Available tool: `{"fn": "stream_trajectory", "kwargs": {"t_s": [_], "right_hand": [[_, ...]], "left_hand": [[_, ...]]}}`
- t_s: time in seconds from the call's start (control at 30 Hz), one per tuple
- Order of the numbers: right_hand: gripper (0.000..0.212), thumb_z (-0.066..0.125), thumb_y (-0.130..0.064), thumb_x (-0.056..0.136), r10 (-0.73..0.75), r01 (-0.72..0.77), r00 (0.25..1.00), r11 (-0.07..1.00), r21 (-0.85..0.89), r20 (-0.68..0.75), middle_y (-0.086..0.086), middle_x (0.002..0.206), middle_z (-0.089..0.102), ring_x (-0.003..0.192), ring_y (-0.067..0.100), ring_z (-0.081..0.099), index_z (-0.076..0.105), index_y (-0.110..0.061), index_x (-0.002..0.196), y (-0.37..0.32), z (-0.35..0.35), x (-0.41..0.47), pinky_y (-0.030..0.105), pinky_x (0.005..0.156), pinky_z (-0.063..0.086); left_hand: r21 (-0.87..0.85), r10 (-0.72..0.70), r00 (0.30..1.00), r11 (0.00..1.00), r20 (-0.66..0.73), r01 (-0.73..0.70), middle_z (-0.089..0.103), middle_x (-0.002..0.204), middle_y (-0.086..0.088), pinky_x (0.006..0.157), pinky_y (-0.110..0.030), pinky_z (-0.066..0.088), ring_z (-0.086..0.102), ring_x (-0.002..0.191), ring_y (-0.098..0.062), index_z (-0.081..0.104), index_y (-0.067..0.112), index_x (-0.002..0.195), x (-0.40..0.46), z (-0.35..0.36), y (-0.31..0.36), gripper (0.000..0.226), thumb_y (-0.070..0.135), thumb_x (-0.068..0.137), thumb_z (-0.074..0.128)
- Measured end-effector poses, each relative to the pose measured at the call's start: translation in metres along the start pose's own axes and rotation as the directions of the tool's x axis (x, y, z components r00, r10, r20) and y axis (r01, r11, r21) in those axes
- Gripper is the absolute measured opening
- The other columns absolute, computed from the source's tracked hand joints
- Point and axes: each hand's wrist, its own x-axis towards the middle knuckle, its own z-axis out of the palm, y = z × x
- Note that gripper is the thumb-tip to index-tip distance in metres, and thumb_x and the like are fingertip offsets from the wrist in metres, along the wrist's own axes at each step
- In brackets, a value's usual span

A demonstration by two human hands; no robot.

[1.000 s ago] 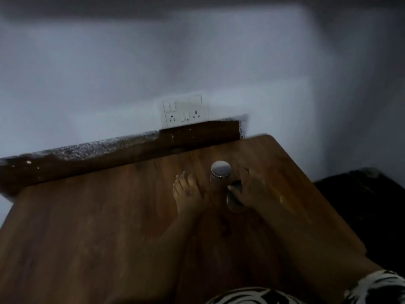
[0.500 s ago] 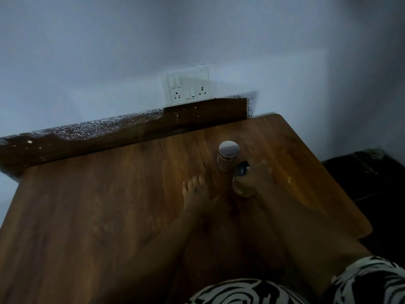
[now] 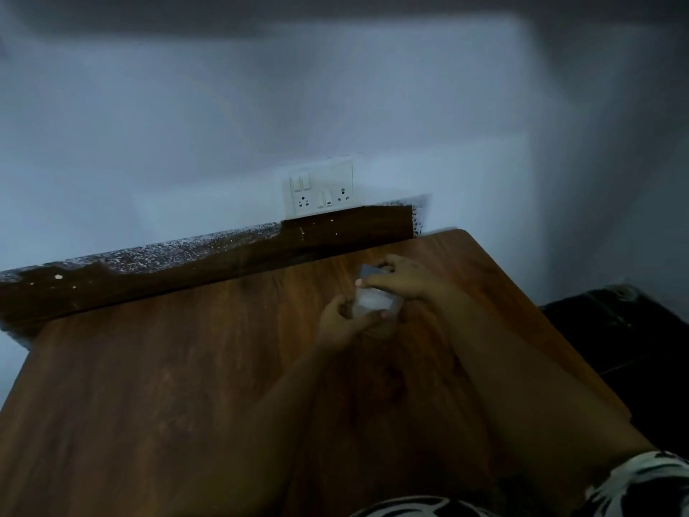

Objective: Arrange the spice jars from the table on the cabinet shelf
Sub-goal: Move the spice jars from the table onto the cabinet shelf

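Fingers of left hand (image 3: 341,322) curl round blurred clear glass spice jar with pale lid (image 3: 374,304); right hand (image 3: 404,279) pinches second dark-lidded jar (image 3: 373,271), both above brown wooden table (image 3: 149,386). We judge risks: jars clink, slip in dim light; cabinet shelf unseen.
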Motion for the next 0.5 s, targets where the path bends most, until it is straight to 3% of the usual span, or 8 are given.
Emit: {"fn": "stream_trajectory", "kwargs": {"t_s": [0.07,0.2,0.27,0.37,0.4,0.5], "right_hand": [[0.063,0.075,-0.063,0.066,-0.034,0.036,0.997,0.999,0.018,-0.072,-0.005,0.117,0.061,0.094,0.009,0.058,0.06,-0.029,0.117,-0.004,0.0,0.004,0.026,0.078,0.048],[0.072,0.075,-0.066,0.063,0.011,0.006,0.985,0.995,0.098,-0.175,-0.001,0.116,0.062,0.094,0.016,0.059,0.059,-0.025,0.12,-0.009,0.007,0.012,0.028,0.078,0.047],[0.074,0.074,-0.068,0.062,-0.011,0.016,0.992,0.999,0.043,-0.126,-0.002,0.114,0.061,0.093,0.016,0.059,0.058,-0.025,0.12,-0.017,0.002,0.007,0.028,0.074,0.048],[0.055,0.076,-0.062,0.066,-0.059,0.07,0.99,0.994,0.084,-0.125,-0.009,0.1,0.058,0.083,0.007,0.058,0.061,-0.03,0.108,-0.025,-0.012,-0.001,0.024,0.064,0.047],[0.051,0.077,-0.06,0.066,-0.073,0.093,0.985,0.988,0.122,-0.159,-0.008,0.101,0.06,0.084,0.007,0.059,0.062,-0.03,0.105,-0.026,-0.014,0.0,0.024,0.066,0.048],[0.06,0.079,-0.061,0.062,-0.071,0.107,0.96,0.987,0.118,-0.27,-0.005,0.11,0.062,0.094,0.011,0.059,0.064,-0.027,0.109,-0.033,-0.011,0.001,0.023,0.07,0.047]], "left_hand": [[0.01,0.059,0.995,0.998,0.081,-0.06,0.053,0.135,-0.007,0.091,-0.039,0.055,0.059,0.109,-0.016,0.045,0.015,0.131,-0.001,-0.005,0.011,0.066,0.033,0.078,0.078],[0.218,0.21,0.975,0.951,0.065,-0.22,0.035,0.133,0.007,0.105,-0.035,0.041,0.04,0.12,-0.01,0.026,0.013,0.147,-0.007,-0.003,0.033,0.084,0.024,0.082,0.077],[0.045,0.094,0.982,0.994,0.164,-0.102,0.045,0.142,0.002,0.101,-0.04,0.048,0.051,0.121,-0.016,0.029,0.021,0.145,-0.003,-0.014,0.035,0.085,0.025,0.078,0.081],[-0.202,-0.02,0.937,0.975,0.348,0.096,0.058,0.125,0.001,0.082,-0.026,0.055,0.062,0.107,-0.016,0.039,0.021,0.136,0.003,-0.03,0.042,0.071,0.021,0.077,0.079],[-0.195,0.0,0.956,0.979,0.294,0.06,0.056,0.127,0.001,0.083,-0.026,0.055,0.062,0.11,-0.017,0.037,0.018,0.139,0.002,-0.03,0.046,0.078,0.026,0.074,0.081],[0.059,0.123,0.992,0.99,0.037,-0.125,0.05,0.129,0.003,0.089,-0.034,0.054,0.056,0.114,-0.017,0.032,0.016,0.137,0.002,-0.019,0.055,0.096,0.047,0.063,0.086]]}}
